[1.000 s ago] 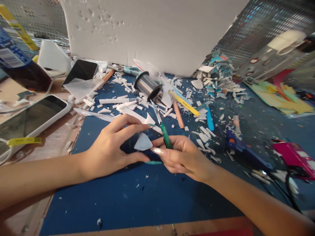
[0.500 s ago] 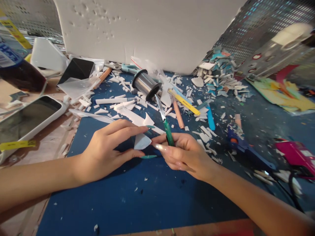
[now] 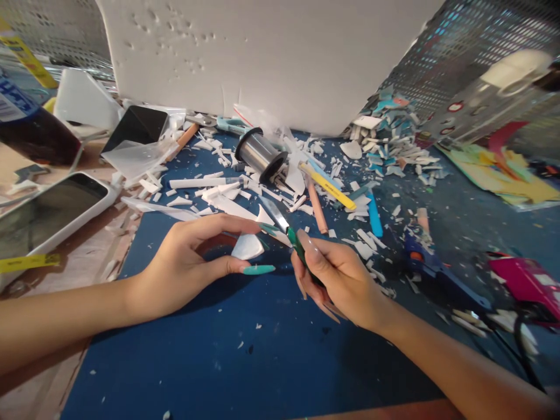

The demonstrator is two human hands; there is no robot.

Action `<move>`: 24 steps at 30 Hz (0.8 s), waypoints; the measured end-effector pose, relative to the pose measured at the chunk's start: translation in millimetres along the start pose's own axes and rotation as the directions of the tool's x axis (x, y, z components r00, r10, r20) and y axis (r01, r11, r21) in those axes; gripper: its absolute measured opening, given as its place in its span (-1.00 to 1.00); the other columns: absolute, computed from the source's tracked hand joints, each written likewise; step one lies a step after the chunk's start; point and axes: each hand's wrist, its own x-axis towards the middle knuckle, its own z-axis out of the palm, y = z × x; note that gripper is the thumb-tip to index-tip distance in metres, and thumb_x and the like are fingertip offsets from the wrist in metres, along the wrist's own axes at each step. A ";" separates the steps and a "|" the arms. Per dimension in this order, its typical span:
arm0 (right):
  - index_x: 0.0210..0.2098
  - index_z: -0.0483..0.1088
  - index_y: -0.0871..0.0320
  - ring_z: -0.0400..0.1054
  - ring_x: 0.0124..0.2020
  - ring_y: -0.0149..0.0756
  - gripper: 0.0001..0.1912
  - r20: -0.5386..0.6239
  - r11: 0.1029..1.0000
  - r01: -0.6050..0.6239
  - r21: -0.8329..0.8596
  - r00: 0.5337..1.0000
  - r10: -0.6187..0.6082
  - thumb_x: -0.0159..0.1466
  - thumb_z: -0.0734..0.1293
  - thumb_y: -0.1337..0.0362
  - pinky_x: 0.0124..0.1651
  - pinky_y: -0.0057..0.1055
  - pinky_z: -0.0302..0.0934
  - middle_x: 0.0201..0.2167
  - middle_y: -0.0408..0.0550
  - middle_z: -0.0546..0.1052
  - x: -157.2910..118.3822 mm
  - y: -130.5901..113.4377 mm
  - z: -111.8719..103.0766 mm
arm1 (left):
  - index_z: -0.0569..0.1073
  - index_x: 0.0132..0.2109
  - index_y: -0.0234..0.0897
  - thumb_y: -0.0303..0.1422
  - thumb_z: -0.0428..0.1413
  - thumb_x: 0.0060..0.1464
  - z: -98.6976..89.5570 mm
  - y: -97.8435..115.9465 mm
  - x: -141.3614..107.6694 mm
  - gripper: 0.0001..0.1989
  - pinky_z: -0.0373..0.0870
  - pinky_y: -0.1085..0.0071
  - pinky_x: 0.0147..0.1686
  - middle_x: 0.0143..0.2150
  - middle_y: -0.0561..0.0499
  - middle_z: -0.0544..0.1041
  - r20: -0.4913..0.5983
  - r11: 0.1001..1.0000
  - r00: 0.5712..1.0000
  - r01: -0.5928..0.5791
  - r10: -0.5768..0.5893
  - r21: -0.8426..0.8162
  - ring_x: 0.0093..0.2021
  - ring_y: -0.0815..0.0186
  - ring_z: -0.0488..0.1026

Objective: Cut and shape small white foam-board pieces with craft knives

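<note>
Between the thumb and fingers of my left hand point(image 3: 179, 268) is a small white wedge-shaped piece point(image 3: 247, 247), its tip pointing right. My right hand point(image 3: 345, 274) is closed round the green handle of a knife point(image 3: 294, 236). The knife's bare metal blade points up and left, just beyond the left fingertips and apart from the white piece. Both hands are above a dark blue mat point(image 3: 210, 356). White offcuts point(image 3: 230, 204) lie just behind the left hand.
A wire spool point(image 3: 261, 156), a yellow stick point(image 3: 328, 185) and many scraps lie behind the hands. A blue glue gun point(image 3: 441, 271) and a pink device point(image 3: 525, 286) are at right. A phone point(image 3: 52, 216) and a dark bottle point(image 3: 35, 128) stand left; a white board point(image 3: 271, 58) rises behind.
My right hand has drawn back from the white piece, and its fingers have shifted on the knife handle. The blade has tilted further left and lower. My left hand has turned the piece slightly.
</note>
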 end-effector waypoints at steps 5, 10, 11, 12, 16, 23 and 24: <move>-0.46 0.22 0.15 0.13 -0.74 -0.53 -0.49 0.064 0.991 -0.127 0.041 0.990 0.124 0.36 0.14 -0.16 -0.69 -0.57 -0.02 -0.71 -0.25 0.31 -2.4 2.9 6.8 | 0.53 -0.09 -0.21 -0.38 0.33 0.02 2.0 0.3 -0.1 -0.72 0.58 0.55 -0.10 -0.11 0.03 0.64 -0.057 0.998 0.998 0.021 -0.024 -0.062 -0.15 0.36 0.61; -0.47 0.23 0.15 0.13 -0.73 -0.53 -0.47 0.078 0.992 -0.118 0.055 0.990 0.113 0.35 0.14 -0.17 -0.68 -0.56 -0.04 -0.71 -0.24 0.31 -2.9 5.0 10.5 | 0.53 -0.11 -0.26 -0.13 0.32 -0.02 1.1 -0.5 0.4 -0.62 0.62 0.44 -0.32 -0.23 -0.03 0.61 -0.076 1.000 0.997 0.025 -0.025 0.001 -0.34 0.32 0.56; -0.47 0.23 0.15 0.12 -0.74 -0.54 -0.48 0.070 0.990 -0.111 0.083 0.992 0.105 0.35 0.16 -0.16 -0.68 -0.57 -0.06 -0.72 -0.25 0.30 -2.5 5.0 10.3 | 0.52 -0.11 -0.26 -0.09 0.30 -0.01 0.5 -0.2 0.5 -0.59 0.61 0.42 -0.36 -0.24 -0.05 0.59 -0.075 0.999 0.997 0.022 -0.019 0.034 -0.35 0.32 0.55; -0.47 0.24 0.16 0.09 -0.75 -0.55 -0.50 0.059 0.988 -0.102 0.120 0.994 0.096 0.35 0.17 -0.14 -0.69 -0.57 -0.07 -0.73 -0.26 0.30 -2.0 5.0 10.0 | 0.52 -0.10 -0.26 -0.06 0.29 0.00 0.0 0.4 0.4 -0.57 0.60 0.42 -0.39 -0.26 -0.05 0.58 -0.074 0.997 0.997 0.011 -0.005 0.078 -0.37 0.31 0.53; -0.21 0.38 0.19 -0.05 -0.79 -0.57 -0.60 0.033 0.951 -0.063 0.303 0.998 0.056 0.34 0.26 -0.06 -0.71 -0.57 -0.12 -0.76 -0.34 0.26 0.2 4.5 10.7 | 0.51 -0.14 -0.28 -0.04 0.28 0.01 -0.5 4.1 -1.2 -0.58 0.50 0.44 -0.44 -0.39 0.03 0.49 -0.036 0.943 0.991 -0.114 0.132 0.314 -0.43 0.35 0.46; 0.09 0.39 0.24 -0.16 -0.88 -0.62 -0.55 0.169 0.867 -0.246 0.433 0.967 0.191 0.29 0.36 0.13 -0.78 -0.63 -0.19 -0.86 -0.43 0.20 1.4 2.0 18.0 | 0.37 -0.31 -0.26 0.01 0.24 0.02 4.3 8.2 -7.3 -0.58 0.31 0.46 -0.54 -0.45 0.09 0.35 0.000 0.811 0.957 -0.245 0.289 0.531 -0.50 0.40 0.32; 0.07 0.41 0.25 -0.17 -0.89 -0.62 -0.56 0.186 0.859 -0.265 0.439 0.962 0.202 0.28 0.37 0.13 -0.79 -0.64 -0.20 -0.87 -0.43 0.20 1.3 1.4 19.1 | 0.35 -0.32 -0.25 0.03 0.23 0.02 4.6 8.1 -7.4 -0.56 0.29 0.44 -0.55 -0.46 0.09 0.33 -0.002 0.800 0.955 -0.248 0.298 0.547 -0.50 0.39 0.31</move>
